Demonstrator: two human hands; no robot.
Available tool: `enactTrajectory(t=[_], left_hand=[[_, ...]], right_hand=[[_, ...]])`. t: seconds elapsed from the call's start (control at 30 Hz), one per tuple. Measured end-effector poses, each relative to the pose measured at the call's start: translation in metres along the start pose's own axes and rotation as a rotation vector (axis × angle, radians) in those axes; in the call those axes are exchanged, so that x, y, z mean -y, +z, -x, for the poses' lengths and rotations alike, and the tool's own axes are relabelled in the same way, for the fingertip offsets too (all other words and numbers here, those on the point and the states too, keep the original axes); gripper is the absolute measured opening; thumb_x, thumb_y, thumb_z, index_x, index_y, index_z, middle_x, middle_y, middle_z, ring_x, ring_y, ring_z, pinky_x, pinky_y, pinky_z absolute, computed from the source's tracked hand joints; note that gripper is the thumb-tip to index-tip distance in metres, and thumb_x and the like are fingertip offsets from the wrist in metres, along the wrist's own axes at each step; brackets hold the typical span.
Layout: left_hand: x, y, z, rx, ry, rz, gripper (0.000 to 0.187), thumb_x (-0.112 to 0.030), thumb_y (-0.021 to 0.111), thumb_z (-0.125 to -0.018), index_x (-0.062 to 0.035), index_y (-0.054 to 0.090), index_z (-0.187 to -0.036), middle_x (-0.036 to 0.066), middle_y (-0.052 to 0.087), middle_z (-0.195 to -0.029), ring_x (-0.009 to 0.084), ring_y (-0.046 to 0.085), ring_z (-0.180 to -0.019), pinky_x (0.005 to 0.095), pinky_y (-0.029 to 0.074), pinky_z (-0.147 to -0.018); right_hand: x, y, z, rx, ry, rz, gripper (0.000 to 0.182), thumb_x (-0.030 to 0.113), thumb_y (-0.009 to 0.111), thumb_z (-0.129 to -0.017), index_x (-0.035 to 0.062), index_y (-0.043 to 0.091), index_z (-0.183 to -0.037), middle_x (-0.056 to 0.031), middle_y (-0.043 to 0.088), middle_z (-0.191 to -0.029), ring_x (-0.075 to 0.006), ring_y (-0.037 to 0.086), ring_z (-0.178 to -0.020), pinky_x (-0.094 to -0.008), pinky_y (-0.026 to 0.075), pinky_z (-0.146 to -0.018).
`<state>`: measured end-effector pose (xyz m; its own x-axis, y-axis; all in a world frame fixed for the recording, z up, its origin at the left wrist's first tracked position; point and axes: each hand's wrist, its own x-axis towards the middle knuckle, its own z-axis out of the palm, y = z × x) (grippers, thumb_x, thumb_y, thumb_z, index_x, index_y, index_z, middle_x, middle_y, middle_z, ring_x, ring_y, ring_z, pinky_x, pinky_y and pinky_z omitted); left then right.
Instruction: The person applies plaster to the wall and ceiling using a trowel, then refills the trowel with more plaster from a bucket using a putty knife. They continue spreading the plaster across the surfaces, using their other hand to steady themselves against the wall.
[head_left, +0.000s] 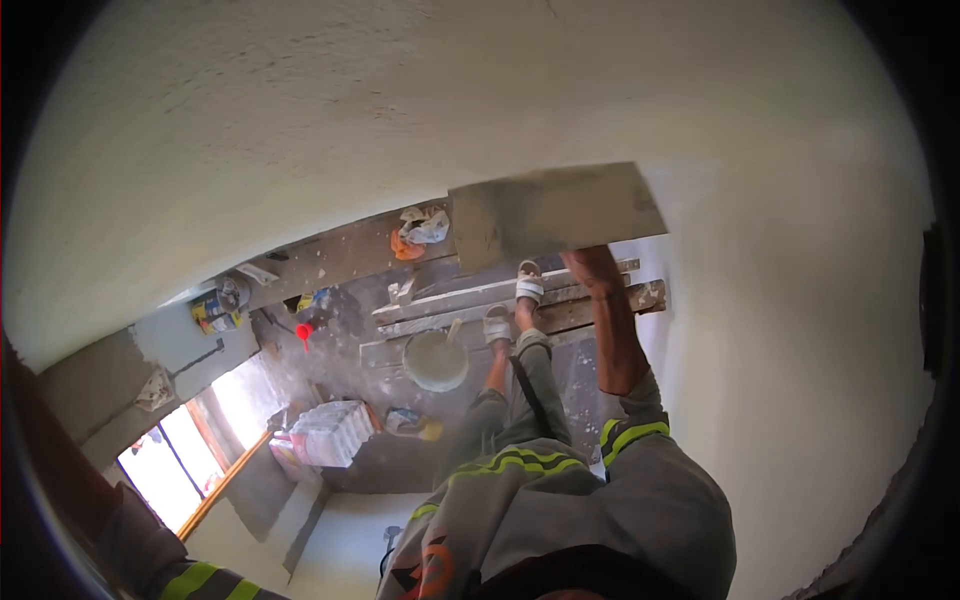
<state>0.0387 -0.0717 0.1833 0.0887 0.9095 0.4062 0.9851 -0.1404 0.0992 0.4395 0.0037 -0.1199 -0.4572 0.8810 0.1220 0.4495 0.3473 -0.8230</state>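
My right hand (592, 268) is closed at the near edge of a plasterer's hawk (560, 210), a wide flat board with a grey-smeared face. The board overlaps the foot of the pale plastered wall (300, 110) in this view, and my fingers are mostly hidden beneath it. My left arm (55, 465) reaches up along the dark left edge, and its hand lies outside the picture. Down below, a round bucket (436, 365) holds a pale mix, with a light handle (454, 330) sticking up at its rim.
My sandalled feet (529, 283) stand on or beside wooden planks (450, 300). Crumpled plastic bags (425, 225), a red scoop-like thing (304, 331) and a wrapped stack (335, 432) lie farther down on the spattered floor. A bright window (175, 465) is at lower left; another pale wall (800, 330) rises at right.
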Motion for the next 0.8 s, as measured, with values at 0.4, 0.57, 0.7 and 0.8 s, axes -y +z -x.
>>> enactTrajectory(t=[0.4, 0.57, 0.7, 0.8], left_hand=[[-0.087, 0.264, 0.236, 0.629, -0.728, 0.231, 0.062, -0.041, 0.012, -0.101, 0.0016, 0.016, -0.146, 0.022, 0.016, -0.153, 0.0371, 0.014, -0.142, 0.0587, 0.002, -0.113], [-0.08, 0.307, 0.289, 0.709, -0.814, 0.252, 0.062, -0.042, 0.012, -0.101, 0.0012, 0.015, -0.147, 0.022, 0.015, -0.153, 0.0369, 0.014, -0.142, 0.0582, 0.003, -0.113], [-0.076, 0.304, 0.295, 0.713, -0.822, 0.261, 0.063, -0.042, 0.012, -0.101, 0.0009, 0.015, -0.147, 0.022, 0.014, -0.153, 0.0368, 0.014, -0.142, 0.0577, 0.003, -0.113], [-0.072, 0.289, 0.293, 0.694, -0.816, 0.268, 0.063, -0.042, 0.012, -0.101, 0.0006, 0.014, -0.147, 0.022, 0.014, -0.153, 0.0367, 0.014, -0.142, 0.0574, 0.004, -0.114]], right_hand=[[-0.213, 0.178, -0.03, 0.066, 0.608, -1.288, 0.043, 0.002, 0.069, -0.079, 0.0032, 0.052, -0.118, -0.0061, 0.058, -0.11, -0.019, 0.056, -0.106, -0.034, 0.044, -0.095], [-0.273, 0.218, -0.054, 0.066, 0.558, -1.302, 0.033, -0.001, 0.066, -0.081, 0.0031, 0.057, -0.113, -0.0075, 0.06, -0.108, -0.0199, 0.058, -0.102, -0.0341, 0.044, -0.095], [-0.248, 0.198, -0.087, 0.174, 0.519, -1.256, 0.019, 0.009, 0.069, -0.083, 0.0007, 0.064, -0.099, -0.0072, 0.065, -0.09, -0.0184, 0.063, -0.087, -0.0335, 0.047, -0.087], [-0.155, 0.143, -0.095, 0.129, 0.469, -1.156, 0.021, 0.011, 0.069, -0.084, 0.0003, 0.064, -0.101, -0.0087, 0.067, -0.091, -0.0187, 0.063, -0.088, -0.0339, 0.048, -0.086]])
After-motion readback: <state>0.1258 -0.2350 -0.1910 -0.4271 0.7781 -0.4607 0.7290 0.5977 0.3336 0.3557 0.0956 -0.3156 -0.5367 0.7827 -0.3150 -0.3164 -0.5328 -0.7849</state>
